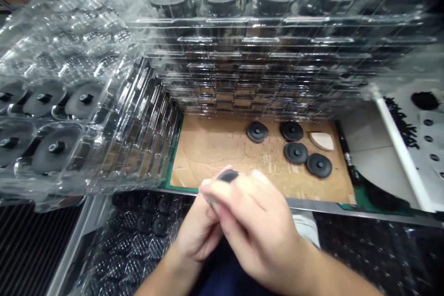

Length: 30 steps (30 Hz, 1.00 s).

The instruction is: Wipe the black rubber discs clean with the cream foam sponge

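Note:
My left hand [198, 227] and my right hand [258, 222] are pressed together above the front edge of the cardboard. Closed between them is a black rounded part [228, 175], with only a dark patch of its surface showing past my fingers. The right hand covers most of it from above; the left hand's fingers are partly hidden beneath. Beyond the hands, several loose black rounded parts with a small central stub lie on the cardboard, among them one black part [257, 132] standing apart from the group at the right.
Tall stacks of clear plastic trays rise at the back [222, 46] and the left [138, 115], their cells holding similar parts. A beige wedge-shaped block [322, 140] lies on the cardboard sheet [204, 148]. A lower tray [135, 249] with black parts sits front left; a white-edged bin [404, 148] stands right.

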Available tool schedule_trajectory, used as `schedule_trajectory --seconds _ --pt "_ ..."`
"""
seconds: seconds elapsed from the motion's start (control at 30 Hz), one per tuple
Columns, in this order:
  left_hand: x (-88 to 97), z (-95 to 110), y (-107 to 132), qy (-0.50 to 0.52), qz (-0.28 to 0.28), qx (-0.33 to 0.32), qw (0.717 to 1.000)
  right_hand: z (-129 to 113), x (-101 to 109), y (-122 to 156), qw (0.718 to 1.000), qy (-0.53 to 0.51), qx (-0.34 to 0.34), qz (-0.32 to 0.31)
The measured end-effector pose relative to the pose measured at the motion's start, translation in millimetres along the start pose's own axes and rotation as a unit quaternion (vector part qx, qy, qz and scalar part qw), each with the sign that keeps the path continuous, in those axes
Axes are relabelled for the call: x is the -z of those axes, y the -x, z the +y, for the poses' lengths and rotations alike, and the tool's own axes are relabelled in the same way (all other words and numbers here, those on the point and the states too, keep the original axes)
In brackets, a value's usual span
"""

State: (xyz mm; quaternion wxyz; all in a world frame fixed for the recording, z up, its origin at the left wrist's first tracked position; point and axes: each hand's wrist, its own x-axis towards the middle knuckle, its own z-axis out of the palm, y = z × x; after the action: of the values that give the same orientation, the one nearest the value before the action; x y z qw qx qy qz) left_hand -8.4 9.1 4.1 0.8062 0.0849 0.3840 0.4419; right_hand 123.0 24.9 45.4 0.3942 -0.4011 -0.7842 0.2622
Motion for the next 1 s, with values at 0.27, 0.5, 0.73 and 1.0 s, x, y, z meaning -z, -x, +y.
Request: schedule_trajectory --seconds 0.27,0.5,0.73,1.0 --pt "0.5 -4.8 -1.9 0.013 -0.023 0.014 1.000 7.4 35.0 23.3 0.991 0.120 -0.047 -0.038" --pt "-9.3 -4.2 3.2 0.059 -0.080 0.079 0.992 61.2 24.8 22.7 0.981 -0.080 -0.164 0.067" --pt "-2.4 -11.1 -6.5 0.135 -0.146 0.127 0.972 85.8 -0.6 111.6 0.907 -0.132 -0.399 0.006" --pt "-14.9 -13.5 -9.1 0.093 -0.133 0.139 0.977 55.9 41.3 78.9 0.951 -0.044 -0.291 0.096"
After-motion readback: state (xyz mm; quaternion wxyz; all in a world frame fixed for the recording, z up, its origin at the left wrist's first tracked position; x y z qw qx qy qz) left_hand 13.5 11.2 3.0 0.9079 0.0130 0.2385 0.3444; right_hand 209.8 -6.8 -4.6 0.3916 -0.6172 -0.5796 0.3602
